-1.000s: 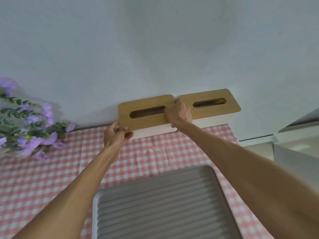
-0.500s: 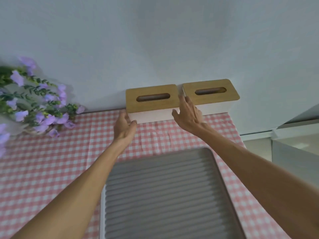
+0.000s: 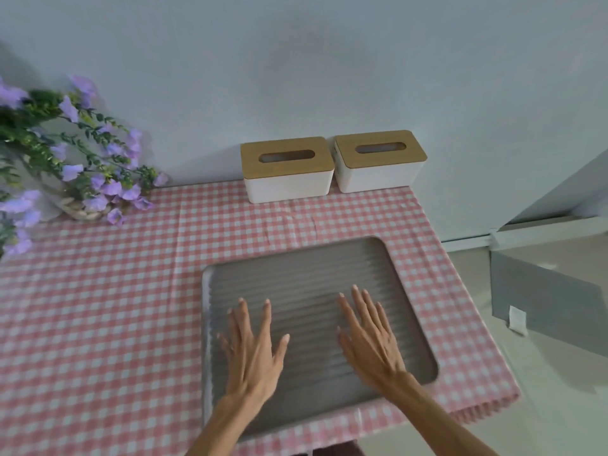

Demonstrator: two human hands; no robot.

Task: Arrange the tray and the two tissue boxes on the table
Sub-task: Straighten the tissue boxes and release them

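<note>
Two white tissue boxes with wooden slotted lids stand side by side against the wall at the table's far edge: the left box (image 3: 287,171) and the right box (image 3: 378,161). A grey ribbed tray (image 3: 302,274) lies on the pink checked tablecloth near the front right. My left hand (image 3: 253,350) and my right hand (image 3: 370,337) hover flat over the tray's middle, fingers spread, holding nothing. Whether the palms touch the tray I cannot tell.
A bunch of purple flowers (image 3: 65,153) in a woven basket (image 3: 84,210) sits at the back left. The table's right edge (image 3: 467,291) drops to the floor, where a grey box (image 3: 546,291) stands. The wall rises right behind the boxes.
Both hands let go of the left tissue box, which now rests by the wall, and drew back toward me over the tray. The view tilted down.
</note>
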